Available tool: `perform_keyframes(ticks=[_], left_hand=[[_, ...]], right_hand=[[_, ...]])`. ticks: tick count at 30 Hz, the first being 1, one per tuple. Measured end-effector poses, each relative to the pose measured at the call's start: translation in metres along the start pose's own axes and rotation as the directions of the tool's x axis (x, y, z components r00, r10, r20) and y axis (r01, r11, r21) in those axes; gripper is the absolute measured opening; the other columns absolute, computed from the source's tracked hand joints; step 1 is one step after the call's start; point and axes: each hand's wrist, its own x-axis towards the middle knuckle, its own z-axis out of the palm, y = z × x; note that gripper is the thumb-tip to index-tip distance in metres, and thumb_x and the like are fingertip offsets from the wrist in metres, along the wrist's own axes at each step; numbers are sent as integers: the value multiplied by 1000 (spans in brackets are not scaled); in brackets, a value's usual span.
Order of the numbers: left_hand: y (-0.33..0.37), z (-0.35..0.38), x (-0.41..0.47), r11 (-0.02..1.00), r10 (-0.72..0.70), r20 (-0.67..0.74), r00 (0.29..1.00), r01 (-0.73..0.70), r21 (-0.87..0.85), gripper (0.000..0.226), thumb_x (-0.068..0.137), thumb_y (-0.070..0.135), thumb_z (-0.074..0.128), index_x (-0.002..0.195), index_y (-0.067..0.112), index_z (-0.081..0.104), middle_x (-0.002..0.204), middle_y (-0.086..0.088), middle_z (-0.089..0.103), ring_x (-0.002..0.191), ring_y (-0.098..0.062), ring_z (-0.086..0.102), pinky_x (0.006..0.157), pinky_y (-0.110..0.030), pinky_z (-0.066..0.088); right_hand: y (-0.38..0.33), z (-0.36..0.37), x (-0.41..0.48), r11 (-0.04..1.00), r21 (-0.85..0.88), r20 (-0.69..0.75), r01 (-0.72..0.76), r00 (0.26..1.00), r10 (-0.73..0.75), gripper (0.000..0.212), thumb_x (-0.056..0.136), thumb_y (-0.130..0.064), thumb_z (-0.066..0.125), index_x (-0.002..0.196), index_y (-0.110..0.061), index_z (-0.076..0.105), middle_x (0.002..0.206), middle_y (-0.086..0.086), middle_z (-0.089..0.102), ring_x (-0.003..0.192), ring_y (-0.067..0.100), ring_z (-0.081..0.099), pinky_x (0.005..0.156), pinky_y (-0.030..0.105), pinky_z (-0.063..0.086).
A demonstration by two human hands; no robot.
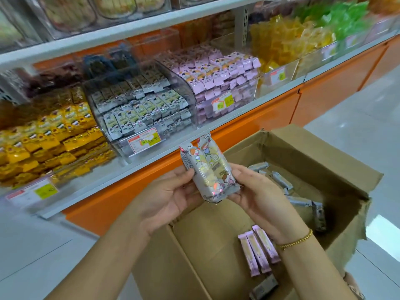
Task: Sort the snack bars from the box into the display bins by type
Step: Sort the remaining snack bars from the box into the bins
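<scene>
Both my hands hold a small stack of grey snack bars (207, 169) with cartoon figures, above the open cardboard box (324, 161). My left hand (166, 195) grips the stack's left side with thumb on top. My right hand (259, 191) grips its right side. In the box lie three pink bars (258, 250) and several grey bars (281, 180). On the shelf stand clear bins: grey bars (138, 105), pink bars (218, 72), yellow bars (43, 137).
An orange shelf base (270, 118) runs behind the box. Price tags (144, 139) hang on the bin fronts. Further right are bins of yellow sweets (279, 46) and green sweets (342, 18). Grey tiled floor lies on both sides.
</scene>
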Motion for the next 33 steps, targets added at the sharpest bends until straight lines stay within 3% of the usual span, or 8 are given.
perform_keyframes(ticks=[4, 9, 14, 18, 21, 25, 30, 33], left_hand=[[-3, 4, 9, 1000, -24, 28, 999, 24, -17, 42, 84, 11, 50, 125, 5, 56, 120, -19, 64, 98, -26, 68, 82, -37, 57], [0, 8, 25, 999, -40, 29, 999, 40, -22, 39, 83, 12, 50, 120, 7, 60, 117, -18, 66, 101, -27, 67, 89, -39, 54], [-1, 7, 30, 998, -53, -38, 998, 51, -43, 31, 87, 12, 49, 113, 4, 62, 108, -18, 69, 92, -26, 70, 82, -38, 57], [8, 0, 28, 999, 39, -104, 994, -40, -12, 27, 96, 10, 42, 114, 4, 62, 109, -19, 69, 93, -28, 69, 82, -36, 56], [16, -11, 22, 992, 118, -173, 978, -122, -16, 25, 95, 10, 44, 110, 5, 64, 108, -17, 70, 92, -27, 69, 79, -34, 57], [38, -26, 8, 963, 244, -234, 941, -264, -58, 21, 94, 5, 45, 98, 2, 65, 95, -13, 72, 83, -20, 71, 68, -30, 60], [72, -44, -5, 914, 380, -347, 858, -406, -3, 17, 93, 8, 50, 101, 4, 64, 83, -7, 74, 78, -12, 71, 67, -24, 58], [80, -72, -1, 808, 575, -512, 638, -346, 477, 14, 95, 15, 54, 104, 13, 65, 101, -5, 71, 92, -13, 65, 79, -21, 54]], right_hand=[[-1, 2, -2, 979, -185, -67, 81, 993, -95, 47, 75, -16, 69, 120, -7, 61, 109, 8, 71, 97, 22, 68, 86, 31, 54], [-3, 0, -1, 961, -224, -138, 162, 971, -196, 54, 77, -17, 66, 130, -18, 55, 104, 14, 71, 96, 24, 68, 83, 32, 54], [0, 10, 5, 893, -396, -89, 214, 959, -270, 46, 87, -23, 62, 131, -25, 53, 110, -3, 71, 99, 14, 68, 80, 25, 55], [1, 22, 16, 697, -697, -85, 167, 946, -312, 61, 66, -57, 76, 123, -47, 56, 115, -10, 57, 104, 9, 59, 88, 25, 50], [-6, 42, 27, 522, -826, 3, 210, 930, -369, 61, 66, -46, 79, 120, -49, 49, 105, -12, 52, 97, -3, 50, 76, 7, 43], [-7, 79, 47, 334, -903, 109, 270, 896, -431, 70, 69, -36, 78, 126, -45, 39, 106, -15, 49, 98, -1, 48, 79, 14, 42], [1, 132, 86, 314, -878, 157, 361, 837, -524, 80, 75, -31, 71, 144, -19, 32, 123, 0, 51, 112, 16, 49, 87, 23, 41], [-9, 151, 129, 351, -878, 138, 327, 873, -468, 78, 77, -34, 71, 142, -11, 35, 123, 8, 57, 112, 24, 53, 85, 31, 44]])
